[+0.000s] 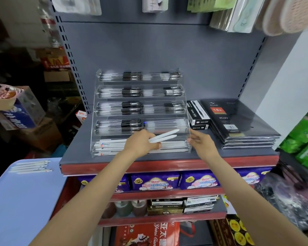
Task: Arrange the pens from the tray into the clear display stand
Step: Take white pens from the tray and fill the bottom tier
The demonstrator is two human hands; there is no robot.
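Note:
A clear tiered display stand [184, 105] sits on the grey shelf, its upper tiers filled with black-capped pens and its lowest tier with white pens [110, 145]. My left hand [140, 142] is in front of the lower tiers, gripping two white pens [164, 136] that point right and slightly up. My right hand [200, 141] touches the stand's lower right corner, fingers curled at its edge. A light blue tray [20, 201] at the lower left carries several more white pens [31, 166] at its far end.
Black pen boxes [197, 112] and a stack of black diaries [238, 121] lie right of the stand. Cardboard boxes crowd the left side. Purple packets fill the shelf below, and packaged goods hang from the back panel above.

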